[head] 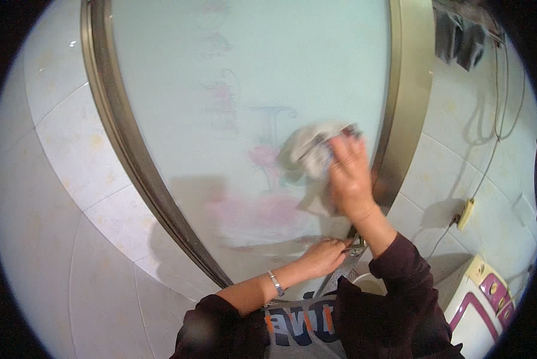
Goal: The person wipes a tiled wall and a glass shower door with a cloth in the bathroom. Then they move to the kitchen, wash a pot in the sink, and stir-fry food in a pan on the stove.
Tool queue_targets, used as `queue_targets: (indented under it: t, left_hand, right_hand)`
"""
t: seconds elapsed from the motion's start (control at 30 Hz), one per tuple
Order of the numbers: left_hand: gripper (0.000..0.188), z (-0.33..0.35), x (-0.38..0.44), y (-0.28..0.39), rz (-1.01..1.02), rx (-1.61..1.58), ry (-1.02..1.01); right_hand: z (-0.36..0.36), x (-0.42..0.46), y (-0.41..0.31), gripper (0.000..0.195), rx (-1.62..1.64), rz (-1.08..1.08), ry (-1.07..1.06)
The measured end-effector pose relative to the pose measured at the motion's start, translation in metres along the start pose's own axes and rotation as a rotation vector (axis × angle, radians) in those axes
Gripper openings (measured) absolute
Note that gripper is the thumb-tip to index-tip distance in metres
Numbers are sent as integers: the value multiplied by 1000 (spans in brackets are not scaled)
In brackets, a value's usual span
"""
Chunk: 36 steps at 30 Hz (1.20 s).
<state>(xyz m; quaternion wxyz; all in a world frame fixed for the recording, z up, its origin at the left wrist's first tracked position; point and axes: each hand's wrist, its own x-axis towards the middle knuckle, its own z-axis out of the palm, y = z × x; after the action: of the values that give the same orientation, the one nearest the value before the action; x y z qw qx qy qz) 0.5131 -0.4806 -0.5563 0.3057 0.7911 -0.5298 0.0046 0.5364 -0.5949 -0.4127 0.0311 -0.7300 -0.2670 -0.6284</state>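
Note:
A crumpled pale cloth (315, 150) with dark patches is held in my right hand (351, 179), spread against a frosted glass door panel (259, 58). Motion blurs both the cloth and the fingers. The glass carries faded pink floral and swan-like prints. Lower down, my left hand (324, 259) is curled at a metal door handle (356, 247) by the right side of the frame; its fingertips are partly hidden. A bracelet or watch (275, 282) circles my left wrist.
A metal door frame (410, 89) borders the glass. Right of it, a yellow power socket (466, 214) with a plug and hanging cables sits on the tiled wall (452, 157). A white and purple washing machine (475, 309) stands lower right, near a pale bucket (370, 283).

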Motion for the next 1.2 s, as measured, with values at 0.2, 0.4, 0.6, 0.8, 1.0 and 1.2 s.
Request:
queue_targets:
  t: [0.2, 0.4, 0.6, 0.8, 1.0, 1.2]
  left_hand:
    - [30, 13, 15, -22, -68, 28, -26]
    - [24, 13, 16, -25, -132, 100, -66]
    - [30, 8, 10, -27, -61, 127, 32]
    - [33, 4, 8, -16, 25, 226, -3]
    - [29, 18, 15, -27, 155, 53, 154]
    - [36, 7, 7, -28, 12, 223, -37]
  right_hand:
    - [20, 7, -4, 32, 124, 17, -37]
    - [64, -45, -28, 38, 376, -310, -416]
    - [44, 121, 35, 27, -102, -179, 224]
    - [6, 203, 37, 29, -275, 110, 114]
    - [108, -14, -55, 46, 329, -348, -540]
    - [66, 66, -21, 41, 261, -327, -362]
